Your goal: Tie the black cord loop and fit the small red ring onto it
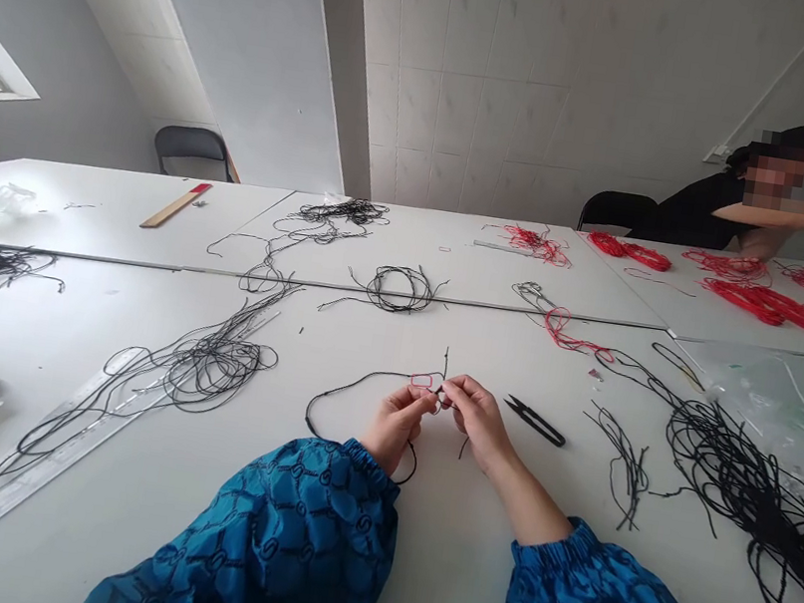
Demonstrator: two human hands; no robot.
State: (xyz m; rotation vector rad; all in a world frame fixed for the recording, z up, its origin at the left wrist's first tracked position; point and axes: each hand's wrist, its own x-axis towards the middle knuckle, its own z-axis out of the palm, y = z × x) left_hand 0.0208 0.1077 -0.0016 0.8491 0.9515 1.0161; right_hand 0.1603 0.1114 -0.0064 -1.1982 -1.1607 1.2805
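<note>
My left hand (395,423) pinches a thin black cord (352,382) near the middle of the table. Close beside it, my right hand (479,419) is closed on the same cord, and the fingertips of both hands nearly meet. One part of the cord loops out to the left, and a short end stands up above the fingers. A small red cord loop (421,381) shows just beyond my left fingertips. How the cord crosses between the fingers is too small to make out. Black thread snips (535,420) lie to the right of my right hand.
Black cord bundles lie left (211,369) and right (744,484), with a coiled cord (402,289) ahead. Clear rulers (47,450) lie under the left bundle. Red cord hanks (779,306) lie at the far right near a seated person (719,203). A plastic bag (794,411) lies right.
</note>
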